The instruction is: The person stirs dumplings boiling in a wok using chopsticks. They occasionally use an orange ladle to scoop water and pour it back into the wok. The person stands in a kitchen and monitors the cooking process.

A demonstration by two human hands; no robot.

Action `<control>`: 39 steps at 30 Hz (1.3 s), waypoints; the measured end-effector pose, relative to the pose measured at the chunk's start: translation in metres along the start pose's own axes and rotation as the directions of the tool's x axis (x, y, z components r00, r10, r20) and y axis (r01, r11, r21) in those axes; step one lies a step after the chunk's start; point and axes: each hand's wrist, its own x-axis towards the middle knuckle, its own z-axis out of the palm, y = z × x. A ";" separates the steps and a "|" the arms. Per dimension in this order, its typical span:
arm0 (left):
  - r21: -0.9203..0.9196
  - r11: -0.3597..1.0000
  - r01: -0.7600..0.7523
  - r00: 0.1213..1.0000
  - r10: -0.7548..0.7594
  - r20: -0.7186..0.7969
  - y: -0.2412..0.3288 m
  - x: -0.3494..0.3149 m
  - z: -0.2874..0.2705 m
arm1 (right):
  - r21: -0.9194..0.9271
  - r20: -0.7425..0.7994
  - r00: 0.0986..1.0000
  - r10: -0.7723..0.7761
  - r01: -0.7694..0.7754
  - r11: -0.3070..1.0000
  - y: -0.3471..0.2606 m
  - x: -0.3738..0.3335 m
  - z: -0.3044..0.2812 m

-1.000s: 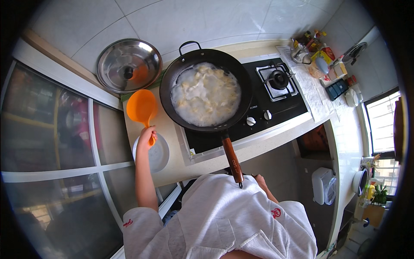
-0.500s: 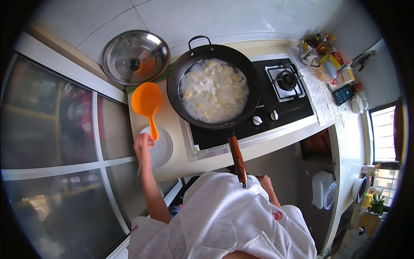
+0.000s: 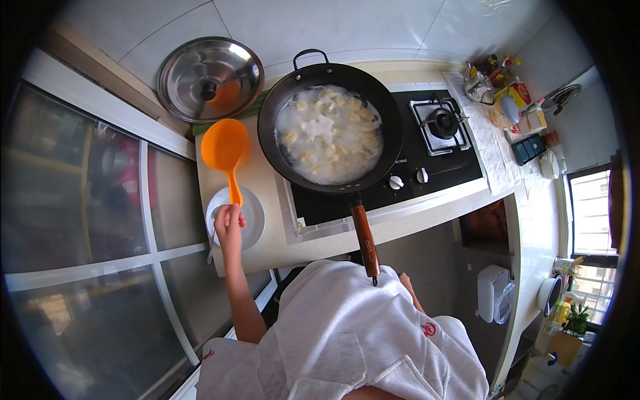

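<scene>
My left hand (image 3: 231,220) is closed around the lower end of the handle of an orange ladle (image 3: 225,145), over a white plate (image 3: 254,220) on the counter. The ladle's wide round bowl points away from me, left of the wok. A thin utensil, partly covered by the hand, rests at the plate's left edge. In the dark wok (image 3: 272,127) on the stove, several pale dumplings (image 3: 328,137) sit in cloudy, foamy water. The wok's wooden handle (image 3: 363,237) reaches toward my shirt. My right hand (image 3: 406,280) shows only partly beside the shirt; its fingers are hidden.
A steel lid (image 3: 211,79) leans against the wall behind the ladle. Right of the wok is a second burner (image 3: 443,125), with two knobs in front. Jars and packets crowd the right corner. Glass sliding doors (image 3: 73,180) stand close on the left.
My left hand has shifted right and its fingers have closed on the ladle handle. The foam in the wok has thinned, showing the dumplings more clearly. My right hand has slipped further behind the shirt.
</scene>
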 end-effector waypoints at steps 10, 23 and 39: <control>0.807 0.590 -0.020 0.587 -0.646 0.487 -0.061 -0.022 0.048 | 0.106 -0.006 0.993 -0.122 0.122 0.987 0.025 0.038 0.041; 0.853 0.487 0.188 0.570 -0.761 0.310 -0.135 -0.052 0.016 | 0.088 -0.128 0.982 -0.140 0.152 0.984 0.002 0.016 0.014; -0.109 0.684 0.721 0.691 -0.720 0.056 -0.225 -0.109 -0.068 | -0.017 -0.992 0.002 -0.130 0.989 0.148 -0.180 -0.231 -0.221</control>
